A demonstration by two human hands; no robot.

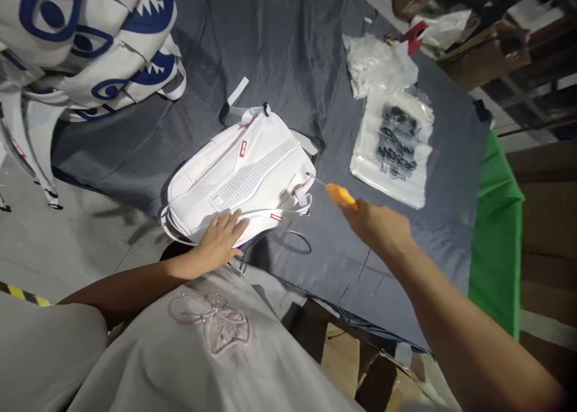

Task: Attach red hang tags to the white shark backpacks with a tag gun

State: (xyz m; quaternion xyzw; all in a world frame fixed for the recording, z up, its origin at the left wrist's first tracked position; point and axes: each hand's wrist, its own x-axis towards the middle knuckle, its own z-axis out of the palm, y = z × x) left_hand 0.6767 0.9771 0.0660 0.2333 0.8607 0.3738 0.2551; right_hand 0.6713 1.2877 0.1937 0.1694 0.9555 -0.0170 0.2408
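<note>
The left hand (pixel 220 239) lies flat and open, fingers spread, palm down on the near edge of a white backpack (pixel 241 181), pressing it without gripping anything. The right hand (pixel 377 224) is closed around an orange-handled tool (pixel 342 194); a thin metal tip runs from the handle toward the backpack's right end, reaching the strap area there, though whether the tip touches the fabric cannot be told through the blur.

The backpack lies back-side up between the two hands, its perforated padded panel and white shoulder straps showing, with small red tags on the straps. A white loop of webbing (pixel 237 91) sticks out from its far end, and a thin dark cord (pixel 288 244) curls on the cloth just beside its near edge.

It rests on a surface covered with a dark grey cloth (pixel 279 45). Farther right on the cloth lies a clear plastic bag with black print (pixel 396 145), and beyond it a crumpled clear bag (pixel 376 63). A green cloth (pixel 496 220) hangs at the right edge of the surface. At the upper left sits a pile of white bags with blue eye-and-teeth print (pixel 85 33). Cardboard boxes (pixel 342 352) stand below the near edge, and a grey floor with a yellow-black stripe (pixel 20 293) shows at the left.
</note>
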